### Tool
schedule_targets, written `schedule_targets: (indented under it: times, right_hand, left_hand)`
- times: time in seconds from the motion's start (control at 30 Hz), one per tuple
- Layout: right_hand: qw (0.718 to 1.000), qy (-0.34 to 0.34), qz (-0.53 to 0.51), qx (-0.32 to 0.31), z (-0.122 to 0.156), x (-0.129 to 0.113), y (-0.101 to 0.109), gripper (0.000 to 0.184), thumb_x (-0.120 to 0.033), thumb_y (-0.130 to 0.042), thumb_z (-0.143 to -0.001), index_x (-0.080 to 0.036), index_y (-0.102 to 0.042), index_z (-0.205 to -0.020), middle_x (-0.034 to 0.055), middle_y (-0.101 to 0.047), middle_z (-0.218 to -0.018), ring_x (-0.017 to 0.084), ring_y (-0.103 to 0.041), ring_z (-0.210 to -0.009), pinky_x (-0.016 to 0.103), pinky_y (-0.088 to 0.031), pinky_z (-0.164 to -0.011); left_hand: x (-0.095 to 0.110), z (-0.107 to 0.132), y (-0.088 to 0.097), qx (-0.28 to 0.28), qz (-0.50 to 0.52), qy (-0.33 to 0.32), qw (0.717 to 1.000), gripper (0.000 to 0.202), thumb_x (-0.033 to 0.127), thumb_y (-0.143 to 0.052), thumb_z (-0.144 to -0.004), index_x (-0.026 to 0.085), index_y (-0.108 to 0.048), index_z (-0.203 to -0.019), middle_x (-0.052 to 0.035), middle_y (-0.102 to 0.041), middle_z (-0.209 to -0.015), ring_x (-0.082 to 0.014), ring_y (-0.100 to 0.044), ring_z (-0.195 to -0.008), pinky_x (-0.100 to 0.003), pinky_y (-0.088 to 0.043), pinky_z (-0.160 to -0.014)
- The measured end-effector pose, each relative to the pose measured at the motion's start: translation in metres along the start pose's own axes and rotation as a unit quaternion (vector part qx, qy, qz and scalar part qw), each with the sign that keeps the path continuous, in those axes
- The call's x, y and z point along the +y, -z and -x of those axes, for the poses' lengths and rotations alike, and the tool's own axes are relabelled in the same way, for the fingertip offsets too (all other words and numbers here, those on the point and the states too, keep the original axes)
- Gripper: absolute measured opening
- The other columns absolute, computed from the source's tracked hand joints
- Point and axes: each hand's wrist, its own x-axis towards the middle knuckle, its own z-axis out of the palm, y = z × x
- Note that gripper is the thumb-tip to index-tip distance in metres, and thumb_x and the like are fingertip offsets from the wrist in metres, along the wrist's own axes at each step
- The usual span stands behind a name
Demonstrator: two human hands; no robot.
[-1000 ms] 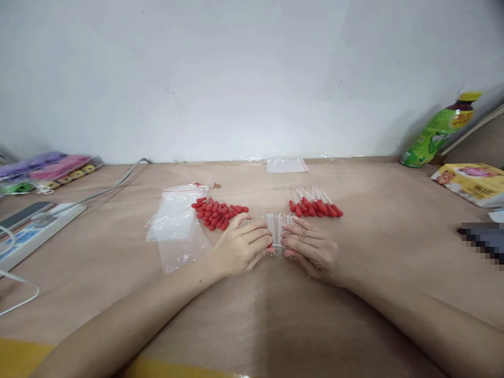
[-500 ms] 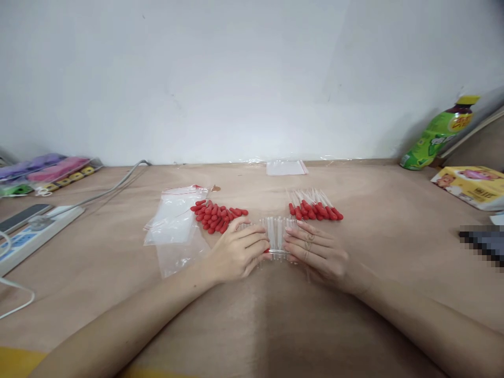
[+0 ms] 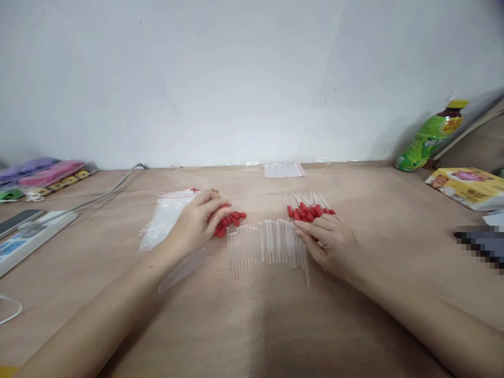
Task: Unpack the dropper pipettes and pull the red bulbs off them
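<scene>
My left hand (image 3: 200, 223) is over the pile of red rubber dropper bulbs (image 3: 235, 217), its curled fingers closed around a bulb and hiding part of the heap. In my right hand (image 3: 333, 239), thumb and fingers pinch a thin clear glass dropper tube (image 3: 288, 223) that points left. Between the hands, a row of clear glass dropper tubes (image 3: 271, 244) lies side by side on the table. Just beyond my right fingers is a bunch of droppers fitted with red bulbs (image 3: 305, 211), tips pointing away; my fingers cover some of them.
Clear zip bags (image 3: 167, 210) lie left, partly under my left arm, and another bag (image 3: 284, 170) is by the wall. A power strip (image 3: 39, 239) with a cable and phone is far left. A green bottle (image 3: 431, 136) and yellow packet (image 3: 466, 186) stand right.
My hands have moved apart from over the tube row. The left went left and up to the bulb pile; the right shifted right toward the fitted droppers. The row is now uncovered.
</scene>
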Motion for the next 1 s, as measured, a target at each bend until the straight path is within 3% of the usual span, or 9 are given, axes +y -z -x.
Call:
schedule_targets:
  times: [0.17, 0.27, 0.47, 0.63, 0.77, 1.0]
  right_hand:
    - [0.999, -0.049, 0.001, -0.011, -0.001, -0.008, -0.011, 0.022, -0.017, -0.047, -0.08, -0.014, -0.066, -0.09, 0.0015, -0.052, -0.057, 0.013, -0.047, -0.055, 0.026, -0.04, -0.055]
    - [0.999, -0.05, 0.005, -0.005, -0.001, -0.01, -0.016, 0.022, -0.016, -0.046, -0.079, -0.013, -0.066, -0.087, 0.0021, -0.052, -0.058, 0.013, -0.048, -0.056, 0.026, -0.04, -0.056]
    - [0.996, -0.041, -0.014, -0.074, 0.003, -0.012, -0.022, 0.021, -0.023, -0.048, -0.082, -0.016, -0.065, -0.09, 0.0029, -0.057, -0.063, 0.015, -0.05, -0.063, 0.028, -0.035, -0.062]
    - [0.988, -0.042, -0.016, -0.146, 0.001, -0.019, -0.015, 0.034, -0.046, -0.054, -0.078, -0.018, -0.064, -0.094, 0.0031, -0.059, -0.071, 0.017, -0.05, -0.07, 0.032, -0.03, -0.068]
    - [0.983, -0.048, -0.028, -0.172, -0.002, -0.022, -0.009, 0.044, -0.055, -0.053, -0.074, -0.017, -0.065, -0.094, 0.0041, -0.059, -0.074, 0.017, -0.049, -0.072, 0.033, -0.03, -0.071]
    - [0.985, -0.069, -0.047, -0.151, -0.001, -0.018, -0.008, 0.039, -0.051, -0.053, -0.076, -0.018, -0.065, -0.094, 0.0027, -0.059, -0.068, 0.016, -0.05, -0.069, 0.033, -0.03, -0.07]
  left_hand:
    - [-0.034, -0.01, 0.021, -0.038, -0.036, 0.205, 0.977, 0.037, 0.033, -0.036, -0.085, 0.016, -0.06, -0.107, -0.0052, -0.055, -0.08, -0.0173, -0.055, -0.072, -0.032, -0.046, -0.072]
    - [-0.051, -0.009, 0.024, -0.039, -0.008, 0.265, 0.964, 0.039, 0.033, -0.036, -0.083, 0.016, -0.056, -0.112, -0.0037, -0.058, -0.077, -0.0161, -0.055, -0.068, -0.028, -0.046, -0.066]
    - [-0.066, -0.006, 0.005, 0.048, 0.004, 0.295, 0.954, 0.032, 0.041, -0.052, -0.074, 0.019, -0.063, -0.095, -0.0024, -0.066, -0.084, -0.0148, -0.058, -0.071, -0.024, -0.045, -0.065]
    - [-0.069, -0.004, -0.012, 0.015, -0.018, 0.301, 0.953, 0.031, 0.042, -0.056, -0.07, 0.017, -0.066, -0.085, -0.0034, -0.068, -0.079, -0.0158, -0.06, -0.067, -0.025, -0.044, -0.063]
    - [-0.07, -0.003, -0.012, -0.003, -0.036, 0.297, 0.954, 0.032, 0.045, -0.053, -0.071, 0.018, -0.067, -0.079, -0.0028, -0.068, -0.074, -0.0159, -0.059, -0.064, -0.025, -0.043, -0.059]
    - [-0.07, -0.004, 0.001, 0.025, -0.052, 0.319, 0.946, 0.031, 0.045, -0.05, -0.073, 0.019, -0.066, -0.079, -0.002, -0.067, -0.073, -0.0153, -0.058, -0.063, -0.024, -0.04, -0.056]
